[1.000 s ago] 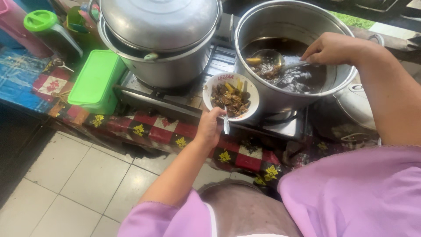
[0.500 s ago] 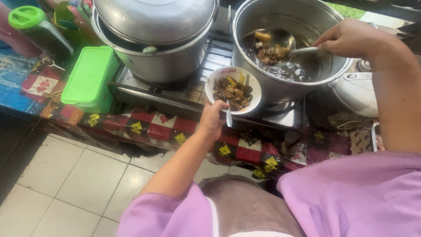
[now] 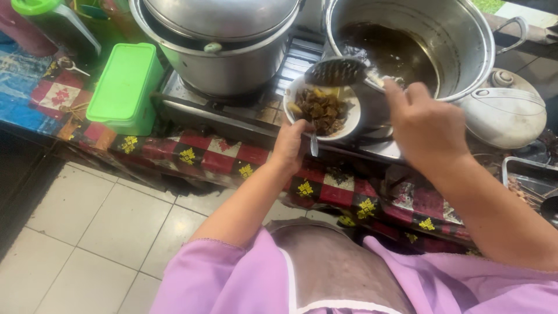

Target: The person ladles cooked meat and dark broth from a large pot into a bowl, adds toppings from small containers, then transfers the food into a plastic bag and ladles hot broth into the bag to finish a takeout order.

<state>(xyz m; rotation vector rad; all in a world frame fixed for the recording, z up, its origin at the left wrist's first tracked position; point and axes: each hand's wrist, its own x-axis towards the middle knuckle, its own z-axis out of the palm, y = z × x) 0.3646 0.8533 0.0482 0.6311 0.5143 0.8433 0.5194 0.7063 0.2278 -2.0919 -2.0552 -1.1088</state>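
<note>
Plainly, with the left hand (image 3: 289,145) gripping the full white bowl (image 3: 323,108) beside the open pot (image 3: 418,43) and the right hand (image 3: 427,125) clasping the ladle (image 3: 337,72) above it, a tilt could slop hot broth onto fingers or stove (image 3: 232,113).

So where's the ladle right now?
The ladle is in the right hand, tipped over the white bowl beside the open pot.

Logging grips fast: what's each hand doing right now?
Left hand: closed, holding the white bowl of food and a spoon.
Right hand: closed, holding the ladle over the bowl.
</note>
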